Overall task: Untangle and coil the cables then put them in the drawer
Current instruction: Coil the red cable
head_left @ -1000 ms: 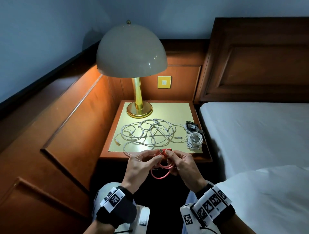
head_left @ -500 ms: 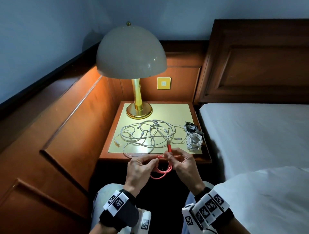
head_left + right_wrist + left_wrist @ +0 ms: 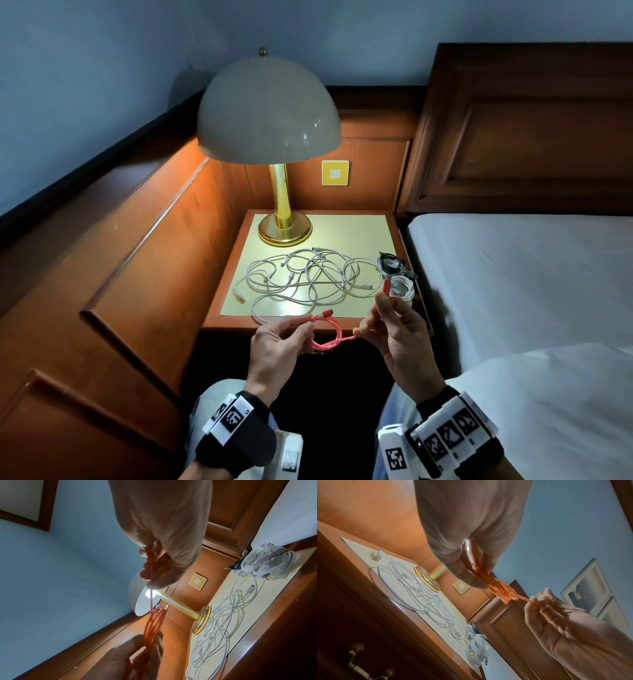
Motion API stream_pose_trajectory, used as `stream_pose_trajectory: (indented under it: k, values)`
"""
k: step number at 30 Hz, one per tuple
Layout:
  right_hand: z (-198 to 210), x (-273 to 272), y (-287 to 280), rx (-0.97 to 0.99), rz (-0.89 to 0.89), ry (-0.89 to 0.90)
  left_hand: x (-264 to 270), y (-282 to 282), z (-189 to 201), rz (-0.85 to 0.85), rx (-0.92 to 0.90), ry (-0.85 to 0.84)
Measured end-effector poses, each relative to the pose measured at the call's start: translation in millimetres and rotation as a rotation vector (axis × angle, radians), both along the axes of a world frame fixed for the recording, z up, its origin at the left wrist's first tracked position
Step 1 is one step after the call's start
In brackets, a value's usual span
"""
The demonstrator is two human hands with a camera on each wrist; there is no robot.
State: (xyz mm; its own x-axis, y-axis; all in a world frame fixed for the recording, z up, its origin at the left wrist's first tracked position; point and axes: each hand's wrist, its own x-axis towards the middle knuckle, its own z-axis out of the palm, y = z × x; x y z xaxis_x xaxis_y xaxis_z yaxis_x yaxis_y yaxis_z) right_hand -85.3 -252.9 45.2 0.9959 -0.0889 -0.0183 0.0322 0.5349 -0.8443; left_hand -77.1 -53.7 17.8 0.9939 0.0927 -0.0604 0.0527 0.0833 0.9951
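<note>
Holding a small coil of red cable (image 3: 325, 337) in front of the nightstand (image 3: 219, 310), just below its front edge, left hand (image 3: 274, 346) pinches the loops between thumb and fingers. Same pinch shows in the left wrist view, red cable (image 3: 501, 589) bunched at the thumb tip, left hand (image 3: 467, 524) closed on it. One plug end of the red cable sticks up above the left fingers, over the table edge.

Right hand (image 3: 399, 329) sits to the right of the coil, fingers curled round the free run of the cable, which stretches taut from coil to fingers; the other red plug pokes up above the right fingertips. In the right wrist view the right hand (image 3: 161, 527) grips the strand and the red cable (image 3: 152, 627) drops to the loops held by the left hand (image 3: 130, 661).

On the nightstand top: loose tangle of white cables (image 3: 308, 277) spread across the middle, well apart from both hands. At the right edge, a coiled white cable bundle (image 3: 402, 286) with a dark coiled cable (image 3: 390, 262) just behind it; right hand's plug end overlaps the bundle in view, contact cannot tell.

Drawer handle (image 3: 368, 669) visible under the tabletop in the left wrist view; drawer looks closed.

Brass lamp (image 3: 274, 137) at the back left. Yellow wall plate (image 3: 335, 173) behind. No legible writing; wrist bands (image 3: 233, 416) carry black-and-white square codes only.
</note>
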Motion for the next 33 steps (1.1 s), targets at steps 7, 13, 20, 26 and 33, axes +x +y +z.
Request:
stream_pose_trajectory:
  k: [7, 13, 20, 26, 33]
  values:
    - [-10, 10, 4, -0.297, 0.068, 0.110, -5, -2, 9, -0.057, -0.043, -0.041]
    - [-4, 21, 9, -0.600, 0.312, 0.172, -7, -2, 9, -0.080, -0.044, -0.045]
    - [4, 25, 5, -0.704, 0.430, 0.176, -6, 0, 16, -0.159, -0.045, -0.055]
    - [11, 22, 2, -0.585, 0.540, 0.187, -3, -3, 15, -0.147, -0.019, -0.064]
    - [0, 16, 0, -0.518, 0.500, 0.106, -4, -2, 14, -0.187, -0.046, -0.030]
